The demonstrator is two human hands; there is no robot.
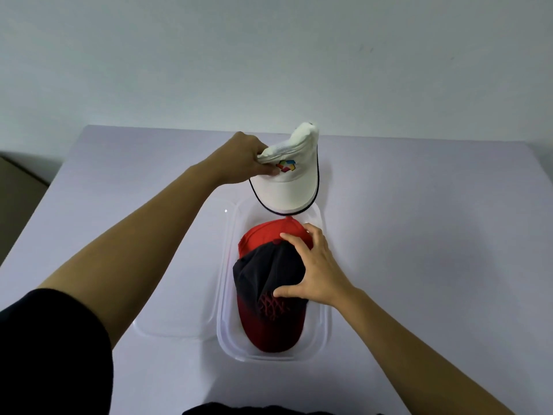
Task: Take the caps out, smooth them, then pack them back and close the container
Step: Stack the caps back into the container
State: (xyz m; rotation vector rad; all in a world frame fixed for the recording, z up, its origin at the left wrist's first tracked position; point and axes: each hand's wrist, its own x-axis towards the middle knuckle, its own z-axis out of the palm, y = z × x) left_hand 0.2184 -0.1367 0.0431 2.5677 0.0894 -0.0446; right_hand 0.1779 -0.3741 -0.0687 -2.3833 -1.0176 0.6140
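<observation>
A clear plastic container (326, 324) stands open on the table in front of me. Inside lie a black-and-red cap (269, 310) with its brim toward me and, under its far end, a red cap (266, 232). My right hand (311, 271) is spread over the crown of the black-and-red cap, fingers curled on it. My left hand (242, 160) pinches the crumpled crown of a white cap (287, 184) with a coloured logo and dark brim edging, held up above the container's far end, brim hanging down.
The container's clear lid (176, 322) lies flat on the table to the left of the container, partly under my left forearm. The pale table (419, 235) ends at a grey wall behind. A dark garment edge shows at the bottom.
</observation>
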